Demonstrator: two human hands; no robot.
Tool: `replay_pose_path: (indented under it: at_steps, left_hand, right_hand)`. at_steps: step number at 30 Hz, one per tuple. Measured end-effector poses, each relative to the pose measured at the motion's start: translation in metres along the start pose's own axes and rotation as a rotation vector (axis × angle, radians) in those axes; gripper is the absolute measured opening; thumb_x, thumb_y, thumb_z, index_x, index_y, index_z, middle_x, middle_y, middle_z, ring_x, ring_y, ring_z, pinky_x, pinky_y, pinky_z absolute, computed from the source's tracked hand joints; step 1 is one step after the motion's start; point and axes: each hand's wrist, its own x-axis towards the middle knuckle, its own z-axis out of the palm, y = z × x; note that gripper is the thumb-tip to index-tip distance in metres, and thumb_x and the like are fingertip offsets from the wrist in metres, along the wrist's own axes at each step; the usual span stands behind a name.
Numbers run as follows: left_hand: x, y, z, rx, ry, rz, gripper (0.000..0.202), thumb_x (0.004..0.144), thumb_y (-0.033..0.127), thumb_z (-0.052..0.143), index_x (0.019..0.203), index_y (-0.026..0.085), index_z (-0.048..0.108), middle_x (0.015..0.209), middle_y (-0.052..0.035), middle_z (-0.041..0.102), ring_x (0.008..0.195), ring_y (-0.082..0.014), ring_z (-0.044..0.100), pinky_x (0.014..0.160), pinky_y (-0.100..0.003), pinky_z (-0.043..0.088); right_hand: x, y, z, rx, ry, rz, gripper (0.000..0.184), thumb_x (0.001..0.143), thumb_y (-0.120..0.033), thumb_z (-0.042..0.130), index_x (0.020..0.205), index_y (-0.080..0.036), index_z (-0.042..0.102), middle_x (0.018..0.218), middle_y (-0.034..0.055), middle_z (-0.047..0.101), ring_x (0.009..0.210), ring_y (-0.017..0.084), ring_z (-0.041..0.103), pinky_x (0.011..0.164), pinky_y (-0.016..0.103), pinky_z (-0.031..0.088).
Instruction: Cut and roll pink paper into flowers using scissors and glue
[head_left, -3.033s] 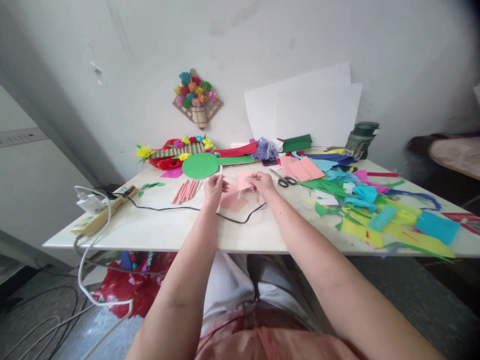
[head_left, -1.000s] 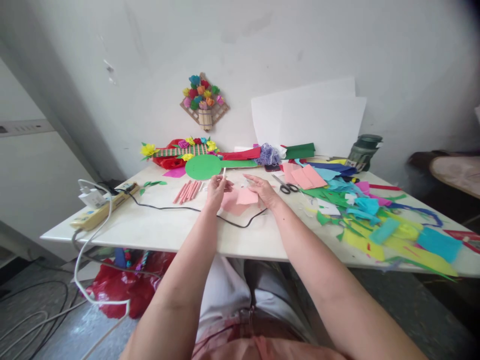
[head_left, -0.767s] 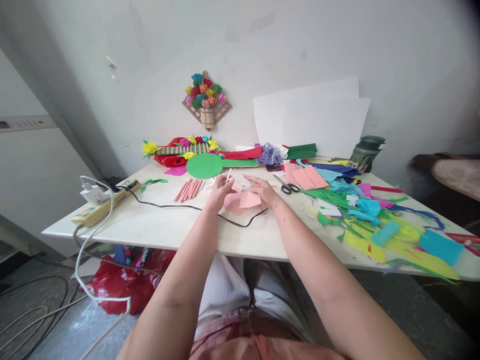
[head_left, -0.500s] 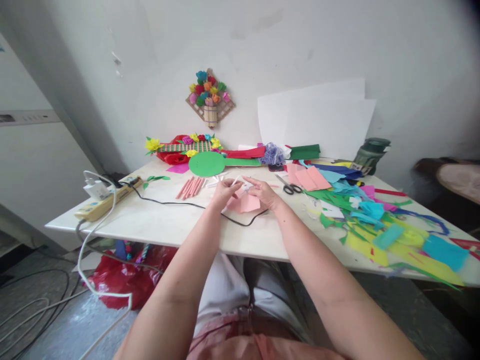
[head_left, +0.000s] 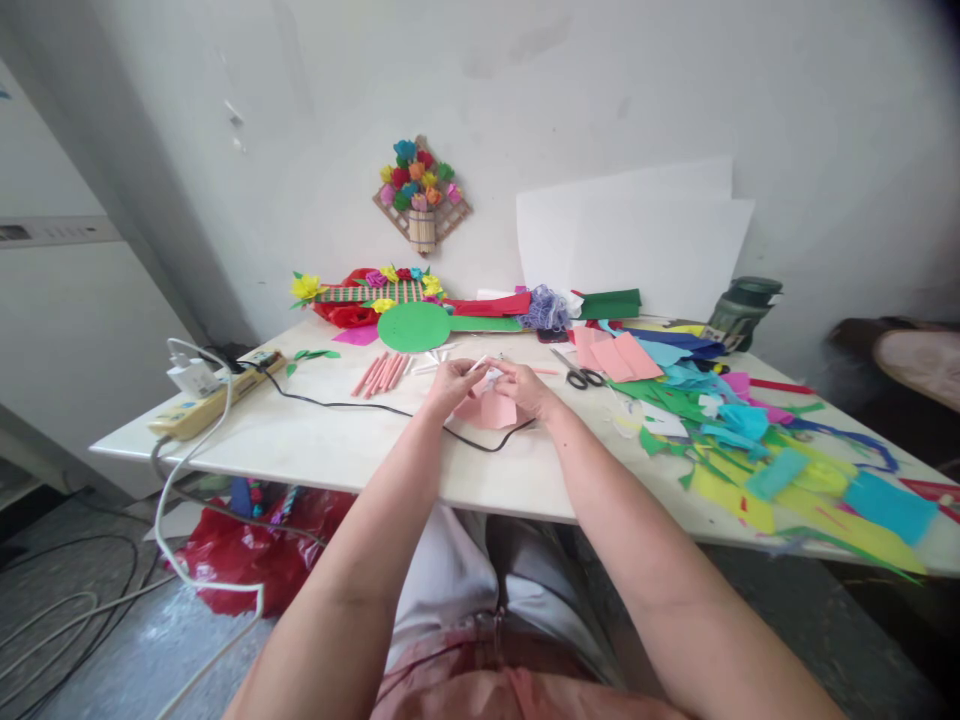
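Observation:
Over the middle of the table, my left hand pinches a thin white paper stick that slants up between the hands. My right hand is closed at the stick's far end, its thumb and forefinger pressed together there. Just below the fingers lie pieces of pink paper, partly hidden by both hands. To the left is a row of pink rolled paper sticks, with several white paper sticks behind my left hand. Scissors with black handles lie to the right of my right hand.
A black cable crosses the table below my hands to a power strip at the left. Coloured paper scraps cover the right side. A green round-ended cutout and a dark bottle are at the back.
My right hand's fingers have drawn in and bent closer to the left hand around the white stick. The pink paper below has shifted slightly; the rest looks the same.

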Motion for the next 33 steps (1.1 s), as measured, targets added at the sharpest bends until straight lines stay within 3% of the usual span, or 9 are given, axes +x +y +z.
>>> replay_pose_path:
  at_steps: [9,17,33]
  left_hand:
    - [0.001,-0.002,0.000,0.062,0.019,-0.004,0.041,0.065,0.053,0.066,0.054,0.016,0.057,0.045,0.0040,0.039,0.040,-0.0071,0.040,0.037,-0.020,0.035]
    - [0.003,-0.007,0.000,0.118,0.058,-0.022,0.036,0.066,0.050,0.066,0.058,0.015,0.060,0.045,0.0036,0.042,0.039,-0.0081,0.043,0.037,-0.021,0.034]
    - [0.007,-0.015,-0.002,0.082,0.124,-0.049,0.025,0.066,0.038,0.066,0.062,0.014,0.061,0.046,0.0038,0.045,0.038,-0.0074,0.043,0.035,-0.019,0.034]
  right_hand:
    - [0.003,0.007,0.001,-0.112,0.012,-0.023,0.069,0.062,-0.016,0.047,0.131,-0.012,0.050,0.048,-0.0102,0.024,0.048,0.008,0.022,0.051,0.022,0.023]
    - [0.005,0.010,0.002,-0.183,0.031,-0.021,0.067,0.063,-0.012,0.045,0.130,-0.014,0.053,0.047,-0.0097,0.024,0.047,0.008,0.022,0.050,0.023,0.023]
    - [0.003,0.006,0.003,-0.093,-0.010,0.014,0.069,0.063,-0.015,0.046,0.131,-0.010,0.051,0.049,-0.0099,0.021,0.050,0.008,0.020,0.051,0.023,0.020]
